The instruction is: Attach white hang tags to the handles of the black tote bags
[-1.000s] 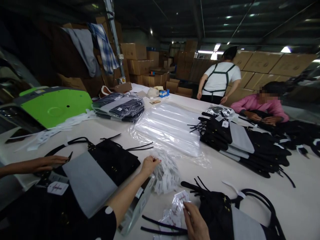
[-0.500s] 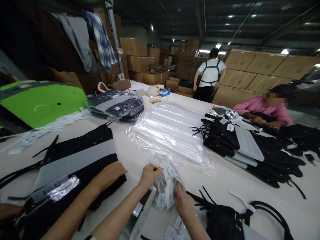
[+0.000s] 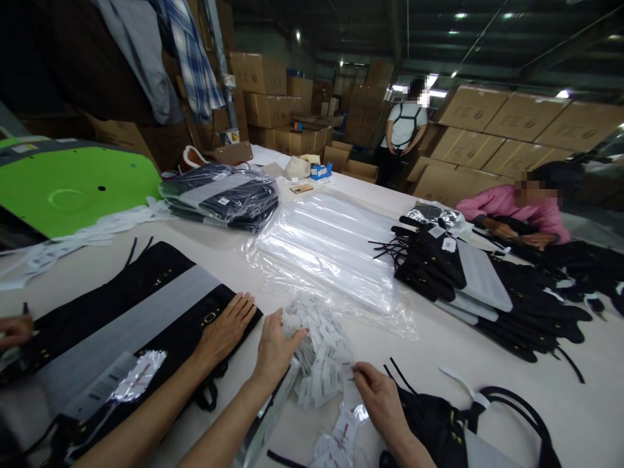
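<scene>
A heap of small white tags [image 3: 319, 351] lies on the table in front of me. My left hand [image 3: 275, 348] rests against the heap's left side, thumb spread from the fingers, gripping nothing. On the right side, my right hand [image 3: 377, 390] pinches the edge of a white tag between thumb and fingertips. Below the heap lie clear packets with red print [image 3: 338, 439]. A black bag with a grey band [image 3: 443, 422] sits beside my right hand. To the left, a co-worker's hand [image 3: 227, 328] lies flat on a larger black bag [image 3: 141, 286].
Clear plastic sleeves [image 3: 326, 247] lie mid-table. Stacked black bags [image 3: 487, 292] are at right, wrapped bags [image 3: 221, 195] at back left, beside a green panel [image 3: 73, 188]. A person in pink [image 3: 517, 208] works at right; another stands near cartons [image 3: 492, 123]. A phone [image 3: 301, 188] lies further back.
My left hand has opened and moved slightly left. My right hand has drawn away to the right from the heap. The co-worker's black bag now lies flatter, and the standing person has shifted.
</scene>
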`<state>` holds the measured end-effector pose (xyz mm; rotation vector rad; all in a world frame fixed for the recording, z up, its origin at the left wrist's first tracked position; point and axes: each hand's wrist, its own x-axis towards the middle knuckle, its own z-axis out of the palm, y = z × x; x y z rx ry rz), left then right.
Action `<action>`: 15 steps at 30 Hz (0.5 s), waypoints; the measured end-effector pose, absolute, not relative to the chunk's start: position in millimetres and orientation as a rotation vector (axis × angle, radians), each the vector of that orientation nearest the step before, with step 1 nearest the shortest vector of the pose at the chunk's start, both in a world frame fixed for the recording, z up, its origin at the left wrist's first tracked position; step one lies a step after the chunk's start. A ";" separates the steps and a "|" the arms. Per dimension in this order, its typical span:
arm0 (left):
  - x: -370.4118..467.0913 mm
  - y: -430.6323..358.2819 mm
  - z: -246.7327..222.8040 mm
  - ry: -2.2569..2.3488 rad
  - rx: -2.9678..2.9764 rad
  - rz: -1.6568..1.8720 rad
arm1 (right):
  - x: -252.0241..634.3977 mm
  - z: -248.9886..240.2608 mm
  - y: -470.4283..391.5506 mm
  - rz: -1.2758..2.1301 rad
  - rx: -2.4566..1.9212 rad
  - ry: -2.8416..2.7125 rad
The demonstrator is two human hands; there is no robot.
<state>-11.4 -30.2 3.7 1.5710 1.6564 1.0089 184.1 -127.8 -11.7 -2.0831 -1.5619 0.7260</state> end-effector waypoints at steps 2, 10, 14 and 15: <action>-13.1 -48.5 10.2 1.787 1.741 1.257 | 184.4 -2.7 -131.1 0.839 -1.964 -1.543; 8.5 -77.2 30.9 1.110 1.811 0.587 | 172.3 0.4 -150.5 1.373 -1.658 -1.068; 15.5 -67.4 27.7 1.074 1.591 0.435 | 167.3 6.2 -151.5 1.303 -1.616 -1.102; 16.1 -67.0 25.4 1.082 1.560 0.441 | 166.0 8.3 -150.2 1.271 -1.603 -1.143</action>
